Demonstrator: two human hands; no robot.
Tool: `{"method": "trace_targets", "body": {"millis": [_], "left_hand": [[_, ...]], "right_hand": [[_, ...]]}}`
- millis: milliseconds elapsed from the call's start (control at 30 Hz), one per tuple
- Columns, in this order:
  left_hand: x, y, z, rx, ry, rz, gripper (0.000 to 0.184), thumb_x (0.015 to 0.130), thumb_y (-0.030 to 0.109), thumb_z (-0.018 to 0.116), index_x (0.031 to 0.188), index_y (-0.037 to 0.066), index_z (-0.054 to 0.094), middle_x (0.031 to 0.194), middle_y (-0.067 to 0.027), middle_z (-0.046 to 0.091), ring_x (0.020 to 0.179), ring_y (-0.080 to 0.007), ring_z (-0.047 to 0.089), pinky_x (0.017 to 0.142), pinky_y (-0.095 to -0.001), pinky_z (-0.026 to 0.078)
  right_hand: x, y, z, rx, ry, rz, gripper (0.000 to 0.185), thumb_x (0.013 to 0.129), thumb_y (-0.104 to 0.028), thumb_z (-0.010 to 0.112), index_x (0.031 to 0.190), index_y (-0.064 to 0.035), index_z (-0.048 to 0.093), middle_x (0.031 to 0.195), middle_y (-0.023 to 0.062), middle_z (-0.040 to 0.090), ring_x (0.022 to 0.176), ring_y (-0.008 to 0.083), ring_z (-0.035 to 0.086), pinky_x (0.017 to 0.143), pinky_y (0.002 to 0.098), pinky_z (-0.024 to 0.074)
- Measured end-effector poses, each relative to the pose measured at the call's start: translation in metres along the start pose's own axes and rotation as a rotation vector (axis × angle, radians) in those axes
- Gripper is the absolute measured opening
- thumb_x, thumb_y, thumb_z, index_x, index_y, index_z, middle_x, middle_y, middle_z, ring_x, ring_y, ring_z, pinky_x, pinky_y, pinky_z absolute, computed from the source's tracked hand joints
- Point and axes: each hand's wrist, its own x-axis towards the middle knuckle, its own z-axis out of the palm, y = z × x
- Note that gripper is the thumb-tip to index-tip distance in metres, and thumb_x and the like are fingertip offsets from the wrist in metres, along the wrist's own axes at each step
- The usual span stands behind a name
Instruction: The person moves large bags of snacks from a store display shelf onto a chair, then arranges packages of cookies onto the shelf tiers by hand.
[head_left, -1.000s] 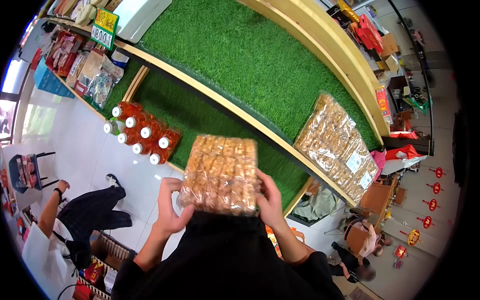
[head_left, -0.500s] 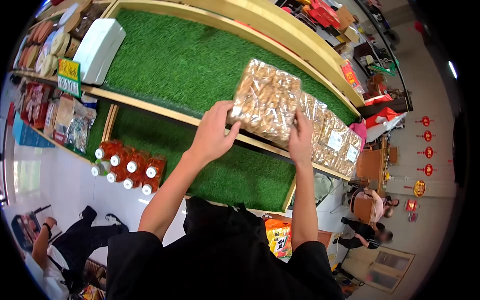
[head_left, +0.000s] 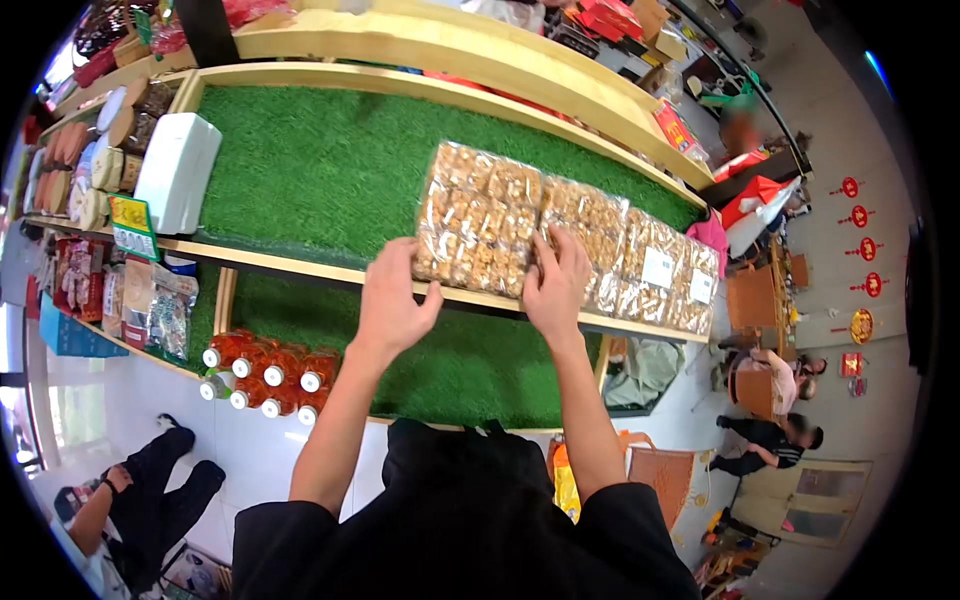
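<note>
A clear-wrapped pack of golden-brown snack blocks [head_left: 480, 215] lies on the green turf shelf [head_left: 300, 170], its near edge by the wooden front rim. My left hand [head_left: 395, 300] is at the pack's near left corner, fingers apart, with the thumb pointing right. At its near right side, my right hand [head_left: 557, 280] rests with fingers spread over the seam beside the neighbouring packs. Those wrapped packs [head_left: 640, 260], two with white labels, stand in a row to the right, touching it.
Red-orange bottles with white caps [head_left: 275, 375] stand on the lower left. A white box [head_left: 178, 172] and a price sign [head_left: 132, 226] are at the shelf's left end. A person in dark trousers [head_left: 150, 475] is at lower left; other people are at right.
The pack has gone from in front of my body up onto the shelf, against the row. Both hands moved with it, and their fingers have loosened around it.
</note>
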Motion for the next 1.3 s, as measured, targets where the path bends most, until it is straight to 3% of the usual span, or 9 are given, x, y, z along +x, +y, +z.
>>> {"method": "trace_targets", "body": {"millis": [233,467,600,767,1067,1233,1300], "left_hand": [[-0.005,-0.005,0.007,0.126,0.014,0.024,0.054,0.069,0.017,0.065,0.115,-0.002,0.044,0.110,-0.0193,0.053,0.099,-0.0326,0.053,0.084,-0.0408,0.039],[-0.014,0.005,0.011,0.173,0.051,-0.024,0.049,0.073,0.021,0.061,0.114,-0.001,0.044,0.112,-0.0167,0.051,0.106,-0.0316,0.050,0.090,-0.0413,0.036],[-0.021,0.007,0.023,0.274,0.109,0.007,0.050,0.077,0.025,0.056,0.116,-0.003,0.042,0.112,-0.0186,0.050,0.107,-0.0321,0.048,0.096,-0.0416,0.033],[-0.032,0.007,0.036,0.446,0.034,-0.096,0.055,0.087,0.028,0.048,0.129,-0.005,0.034,0.125,-0.0216,0.046,0.121,-0.0334,0.041,0.110,-0.0451,0.020],[-0.036,0.017,0.042,0.510,0.016,-0.149,0.057,0.088,0.027,0.045,0.133,-0.006,0.031,0.127,-0.0218,0.046,0.123,-0.0334,0.040,0.110,-0.0470,0.020],[-0.039,0.007,0.040,0.451,0.022,-0.088,0.059,0.088,0.028,0.045,0.133,-0.007,0.030,0.128,-0.0222,0.045,0.124,-0.0345,0.037,0.110,-0.0478,0.018],[-0.042,0.008,0.026,0.353,-0.020,-0.012,0.063,0.081,0.019,0.051,0.133,-0.008,0.028,0.131,-0.0233,0.042,0.125,-0.0353,0.036,0.110,-0.0465,0.018]], "right_hand": [[-0.003,-0.005,0.002,0.200,0.189,0.013,0.036,0.072,-0.004,0.055,0.108,-0.0049,0.059,0.120,0.0135,0.053,0.117,0.0339,0.044,0.102,0.0455,0.0289],[-0.008,0.002,0.005,0.212,0.223,-0.025,0.025,0.079,-0.015,0.059,0.103,-0.0071,0.059,0.117,0.0145,0.054,0.116,0.0343,0.045,0.101,0.0471,0.0298],[-0.011,-0.001,-0.003,0.242,0.232,-0.059,0.024,0.080,-0.018,0.060,0.101,-0.0066,0.059,0.115,0.0161,0.053,0.116,0.0346,0.043,0.101,0.0474,0.0291],[-0.017,0.007,-0.005,0.241,0.256,-0.081,0.024,0.081,-0.019,0.061,0.100,-0.0055,0.057,0.115,0.0162,0.051,0.116,0.0335,0.043,0.102,0.0471,0.0281],[-0.020,0.010,-0.007,0.275,0.226,-0.067,0.021,0.084,-0.021,0.058,0.097,-0.0060,0.058,0.117,0.0161,0.052,0.118,0.0337,0.042,0.105,0.0465,0.0269],[-0.019,0.006,-0.002,0.269,0.302,-0.080,0.014,0.078,-0.013,0.059,0.090,-0.0058,0.060,0.112,0.0153,0.054,0.109,0.0336,0.047,0.096,0.0451,0.0352],[-0.019,0.007,0.003,0.250,0.318,-0.083,0.014,0.076,-0.011,0.059,0.089,-0.0055,0.060,0.110,0.0153,0.056,0.107,0.0336,0.049,0.094,0.0443,0.0373]]}}
